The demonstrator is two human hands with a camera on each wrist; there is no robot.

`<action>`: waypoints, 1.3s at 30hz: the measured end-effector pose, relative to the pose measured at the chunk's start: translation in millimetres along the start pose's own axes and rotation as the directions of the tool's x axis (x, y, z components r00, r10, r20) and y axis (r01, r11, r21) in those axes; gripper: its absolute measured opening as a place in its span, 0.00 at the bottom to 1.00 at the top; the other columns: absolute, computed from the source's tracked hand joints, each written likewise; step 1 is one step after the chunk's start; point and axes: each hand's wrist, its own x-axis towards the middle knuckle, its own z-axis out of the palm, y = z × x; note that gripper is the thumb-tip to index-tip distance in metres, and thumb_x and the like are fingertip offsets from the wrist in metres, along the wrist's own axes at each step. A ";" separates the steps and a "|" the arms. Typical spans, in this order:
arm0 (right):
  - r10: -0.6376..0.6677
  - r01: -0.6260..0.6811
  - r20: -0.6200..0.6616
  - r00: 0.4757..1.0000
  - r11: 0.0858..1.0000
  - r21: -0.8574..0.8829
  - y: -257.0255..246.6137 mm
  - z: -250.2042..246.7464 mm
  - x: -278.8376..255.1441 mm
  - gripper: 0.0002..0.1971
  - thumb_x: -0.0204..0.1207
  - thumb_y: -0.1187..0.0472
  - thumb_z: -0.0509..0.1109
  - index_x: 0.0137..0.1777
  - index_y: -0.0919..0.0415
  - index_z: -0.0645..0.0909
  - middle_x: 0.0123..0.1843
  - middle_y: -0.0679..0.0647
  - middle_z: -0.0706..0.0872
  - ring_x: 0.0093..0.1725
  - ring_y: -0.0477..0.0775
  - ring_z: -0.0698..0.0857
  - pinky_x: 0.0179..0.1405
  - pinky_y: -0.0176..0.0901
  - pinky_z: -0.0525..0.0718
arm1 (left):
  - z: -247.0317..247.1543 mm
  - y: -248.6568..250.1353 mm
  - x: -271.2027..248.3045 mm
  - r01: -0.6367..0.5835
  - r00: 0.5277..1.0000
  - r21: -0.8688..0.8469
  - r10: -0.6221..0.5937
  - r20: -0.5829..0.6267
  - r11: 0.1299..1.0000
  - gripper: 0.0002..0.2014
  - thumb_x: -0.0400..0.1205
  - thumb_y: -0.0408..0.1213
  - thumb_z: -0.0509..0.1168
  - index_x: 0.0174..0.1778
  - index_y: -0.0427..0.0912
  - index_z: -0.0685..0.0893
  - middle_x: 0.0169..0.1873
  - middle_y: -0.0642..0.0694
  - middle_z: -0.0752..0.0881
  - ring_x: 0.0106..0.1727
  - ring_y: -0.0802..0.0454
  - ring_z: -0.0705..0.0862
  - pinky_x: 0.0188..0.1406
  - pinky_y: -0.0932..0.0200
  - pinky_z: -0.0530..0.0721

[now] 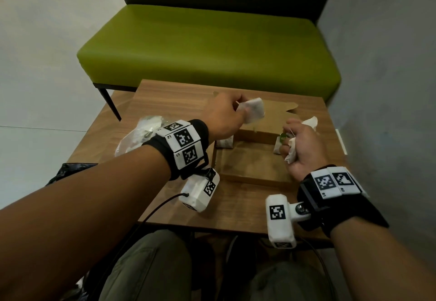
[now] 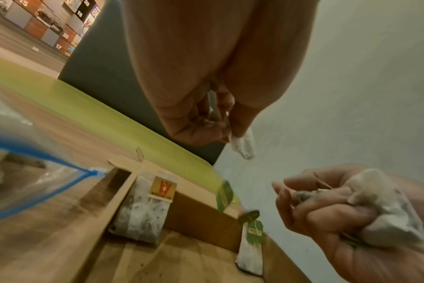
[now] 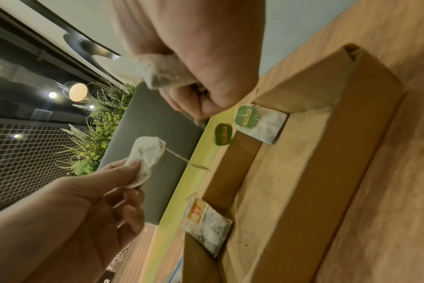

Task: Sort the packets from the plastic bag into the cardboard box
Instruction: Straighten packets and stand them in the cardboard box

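My left hand point(image 1: 238, 109) pinches one white tea-bag packet point(image 1: 253, 111) above the far side of the open cardboard box point(image 1: 257, 181). In the right wrist view that packet point(image 3: 147, 159) trails a string with a green tag. Over the box's right edge, my right hand point(image 1: 292, 141) grips a crumpled bunch of packets point(image 1: 292, 153), and a green tag point(image 3: 223, 134) dangles from it. One packet with an orange tag point(image 2: 143, 210) leans in the box's far left corner. Another, green-tagged point(image 2: 251, 249), stands in the far right corner. The clear plastic bag point(image 1: 139, 135) lies left of the box.
The box sits on a small wooden table point(image 1: 165, 102). A green bench point(image 1: 207, 45) stands just behind it and a grey wall on the right. A black bag point(image 1: 68, 170) lies beside the table at the left. My knees are under the near edge.
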 end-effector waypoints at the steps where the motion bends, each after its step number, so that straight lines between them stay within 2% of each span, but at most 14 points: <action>1: -0.004 0.004 -0.002 1.000 1.000 -0.002 -1.5 -0.6 -1.7 0.09 0.79 0.70 0.65 0.50 0.56 0.82 0.42 0.54 0.80 0.28 0.46 0.76 0.13 0.33 0.69 | -1.7 0.2 0.2 -0.018 1.000 0.018 0.018 0.008 1.000 0.05 0.87 0.40 0.62 0.53 0.46 0.83 0.41 0.49 0.84 0.42 0.51 0.83 0.38 0.55 0.84; 3: -0.006 0.007 0.038 0.999 1.000 -0.010 -4.2 -1.1 -6.9 0.10 0.78 0.70 0.63 0.50 0.57 0.83 0.44 0.54 0.80 0.25 0.45 0.74 0.12 0.33 0.68 | -3.9 2.2 0.6 -0.050 0.998 0.089 0.046 0.047 0.995 0.06 0.88 0.39 0.60 0.52 0.46 0.82 0.41 0.51 0.82 0.42 0.50 0.83 0.36 0.56 0.83; 6: 0.019 -0.027 0.148 0.989 0.998 0.051 -7.6 -1.5 -15.0 0.10 0.80 0.64 0.58 0.49 0.60 0.82 0.42 0.54 0.80 0.16 0.42 0.70 0.12 0.31 0.64 | -3.7 7.0 -1.0 -0.072 0.986 0.144 0.049 0.156 0.987 0.06 0.89 0.37 0.58 0.53 0.43 0.81 0.38 0.49 0.83 0.37 0.48 0.87 0.26 0.54 0.86; 8: 0.022 -0.039 0.192 0.981 0.996 0.084 -9.6 -2.2 -18.0 0.11 0.83 0.57 0.59 0.49 0.61 0.82 0.40 0.54 0.81 0.15 0.42 0.68 0.12 0.30 0.63 | -2.6 8.7 -2.5 -0.091 0.985 0.192 0.060 0.162 0.977 0.04 0.88 0.38 0.62 0.53 0.44 0.81 0.38 0.49 0.84 0.37 0.48 0.89 0.31 0.51 0.90; 10: 0.015 -0.032 0.191 0.981 0.996 0.084 -10.6 -2.0 -17.7 0.17 0.85 0.47 0.61 0.48 0.60 0.82 0.36 0.52 0.82 0.16 0.42 0.68 0.12 0.31 0.63 | -3.9 7.1 -1.1 -0.095 0.992 0.213 0.075 0.103 0.972 0.03 0.85 0.38 0.67 0.51 0.44 0.82 0.40 0.50 0.84 0.42 0.49 0.88 0.38 0.51 0.88; 12: -0.028 0.031 0.146 0.989 0.999 -0.014 -10.3 -1.9 -15.6 0.19 0.84 0.42 0.65 0.45 0.58 0.82 0.32 0.49 0.81 0.18 0.42 0.70 0.12 0.33 0.64 | -8.2 6.2 1.1 -0.081 0.996 0.187 0.075 0.040 0.979 0.04 0.83 0.37 0.69 0.50 0.42 0.84 0.42 0.48 0.86 0.45 0.48 0.85 0.43 0.50 0.85; 15: -0.092 0.126 0.185 0.978 0.976 -0.180 -6.4 -2.6 -14.2 0.10 0.80 0.49 0.74 0.47 0.55 0.84 0.33 0.48 0.78 0.21 0.42 0.72 0.14 0.34 0.67 | -13.6 7.3 1.8 -0.070 0.997 0.117 0.067 0.026 0.991 0.05 0.83 0.38 0.68 0.49 0.40 0.86 0.43 0.41 0.88 0.43 0.45 0.85 0.46 0.44 0.86; 18: -0.058 0.156 0.339 0.939 0.950 -0.270 0.4 0.7 -18.3 0.02 0.79 0.56 0.76 0.47 0.52 0.86 0.31 0.48 0.78 0.22 0.40 0.73 0.15 0.31 0.69 | -13.7 10.5 1.0 -0.081 0.997 0.074 0.080 0.018 0.994 0.08 0.86 0.38 0.64 0.48 0.40 0.87 0.36 0.43 0.85 0.36 0.51 0.80 0.39 0.45 0.83; 21: -0.085 0.213 0.357 0.930 0.917 -0.336 8.6 5.7 -19.6 0.07 0.78 0.55 0.77 0.43 0.54 0.84 0.29 0.47 0.79 0.20 0.38 0.73 0.17 0.31 0.70 | -10.9 14.1 0.8 -0.087 0.995 0.069 0.083 0.054 0.994 0.09 0.87 0.36 0.62 0.54 0.40 0.88 0.35 0.52 0.83 0.35 0.58 0.79 0.39 0.57 0.78; 25: -0.128 0.237 0.333 0.934 0.921 -0.310 10.9 9.0 -18.4 0.06 0.79 0.55 0.76 0.48 0.58 0.86 0.29 0.48 0.80 0.20 0.39 0.74 0.17 0.31 0.70 | -8.4 10.5 2.5 -0.051 0.998 -0.040 0.052 0.031 0.998 0.10 0.81 0.35 0.71 0.57 0.40 0.86 0.44 0.48 0.87 0.43 0.53 0.84 0.49 0.53 0.84; 29: -0.141 0.227 0.360 0.922 0.951 -0.210 4.2 8.4 -21.5 0.04 0.80 0.66 0.74 0.47 0.59 0.82 0.30 0.51 0.79 0.18 0.38 0.76 0.16 0.28 0.71 | -9.5 5.7 2.2 -0.007 1.000 -0.123 0.008 0.011 0.992 0.07 0.81 0.37 0.72 0.50 0.36 0.87 0.39 0.43 0.86 0.37 0.54 0.81 0.35 0.56 0.80; 33: -0.181 0.251 0.341 0.923 0.952 -0.176 2.2 6.5 -18.2 0.17 0.78 0.78 0.68 0.62 0.60 0.83 0.23 0.45 0.81 0.16 0.38 0.77 0.15 0.29 0.73 | -13.6 9.2 2.6 -0.049 0.998 -0.094 0.052 0.028 0.994 0.08 0.85 0.39 0.67 0.49 0.40 0.88 0.38 0.50 0.84 0.36 0.58 0.78 0.40 0.59 0.78; 36: -0.197 0.274 0.336 0.921 0.941 -0.198 6.6 5.7 -14.7 0.17 0.77 0.75 0.71 0.61 0.56 0.83 0.23 0.41 0.83 0.18 0.36 0.78 0.17 0.28 0.73 | -15.3 13.3 2.2 -0.095 0.993 -0.075 0.100 0.064 0.993 0.07 0.86 0.39 0.65 0.47 0.41 0.86 0.39 0.51 0.84 0.33 0.62 0.78 0.36 0.65 0.77; 39: -0.202 0.308 0.353 0.913 0.910 -0.276 14.8 9.3 -11.4 0.08 0.76 0.66 0.78 0.48 0.52 0.85 0.24 0.40 0.84 0.23 0.36 0.80 0.25 0.31 0.76 | -16.1 16.5 2.9 -0.098 0.992 -0.120 0.107 0.074 0.988 0.06 0.87 0.37 0.65 0.45 0.44 0.83 0.39 0.47 0.85 0.32 0.60 0.80 0.27 0.67 0.77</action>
